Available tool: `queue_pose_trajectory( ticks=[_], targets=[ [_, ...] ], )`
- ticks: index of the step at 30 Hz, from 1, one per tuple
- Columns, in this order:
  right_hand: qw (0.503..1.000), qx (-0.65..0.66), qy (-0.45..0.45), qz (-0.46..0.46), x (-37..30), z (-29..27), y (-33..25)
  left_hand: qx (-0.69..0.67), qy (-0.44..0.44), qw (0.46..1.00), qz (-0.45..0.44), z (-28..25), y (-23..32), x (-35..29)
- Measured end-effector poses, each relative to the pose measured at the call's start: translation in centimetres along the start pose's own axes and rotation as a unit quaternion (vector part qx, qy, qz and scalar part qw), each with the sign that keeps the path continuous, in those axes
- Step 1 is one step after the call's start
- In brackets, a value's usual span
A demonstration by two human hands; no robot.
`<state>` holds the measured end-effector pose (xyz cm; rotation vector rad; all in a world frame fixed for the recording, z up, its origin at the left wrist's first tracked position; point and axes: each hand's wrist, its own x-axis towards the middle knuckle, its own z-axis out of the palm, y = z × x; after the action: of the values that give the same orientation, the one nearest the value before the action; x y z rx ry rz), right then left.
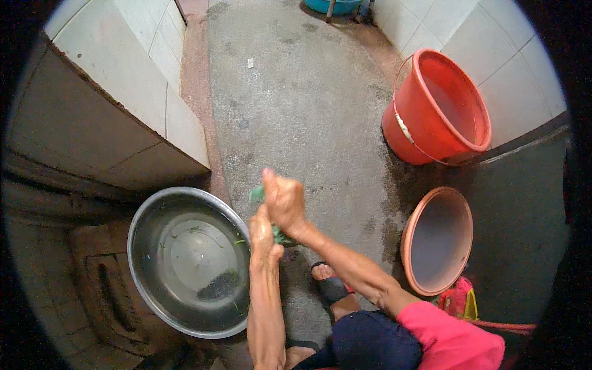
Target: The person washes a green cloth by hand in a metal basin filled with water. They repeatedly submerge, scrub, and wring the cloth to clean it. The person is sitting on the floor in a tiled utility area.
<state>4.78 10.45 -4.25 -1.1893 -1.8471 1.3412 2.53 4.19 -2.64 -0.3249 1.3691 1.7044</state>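
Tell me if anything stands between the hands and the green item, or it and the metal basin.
Nothing visible separates left hand and right hand from the green item they hold. From above, the left hand lies between the item's lower part and the basin.

Worn are a bright pink fabric sleeve, dark navy cloth bottoms and dark open-toed slippers.

The left hand and right hand meet near the middle, both curled around a green thing they mostly hide. At near left, a metal basin contains green scraps. At right, a red bucket stands on the floor, farther than an orange bowl of cloudy liquid. A blue tub sits at the far edge.
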Motion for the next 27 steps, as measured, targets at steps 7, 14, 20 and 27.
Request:
queue_pose_trajectory(
  ticks=[7, 14, 20, 27],
  targets=[
    [0.916, 0.081, -0.39, 0.057, 1.7, -8.5, -0.2, -0.009, -0.205, 0.979, 0.019, -3.3, 5.1, 1.5],
    [0.933, 0.065, -0.32, 0.153, 2.9, -11.9, -1.1, 0.196, -0.336, 0.92, 0.056, -6.0, 6.1, -0.9],
    [0.896, 0.258, -0.346, 0.102, 0.5, -9.6, -1.3, 0.236, -0.301, 0.921, 0.075, -2.8, 7.6, -1.8],
    [0.732, 0.621, -0.227, 0.161, 1.9, -9.2, -0.6, 0.196, -0.338, 0.91, 0.139, -5.6, 3.8, -0.1]
  ],
)
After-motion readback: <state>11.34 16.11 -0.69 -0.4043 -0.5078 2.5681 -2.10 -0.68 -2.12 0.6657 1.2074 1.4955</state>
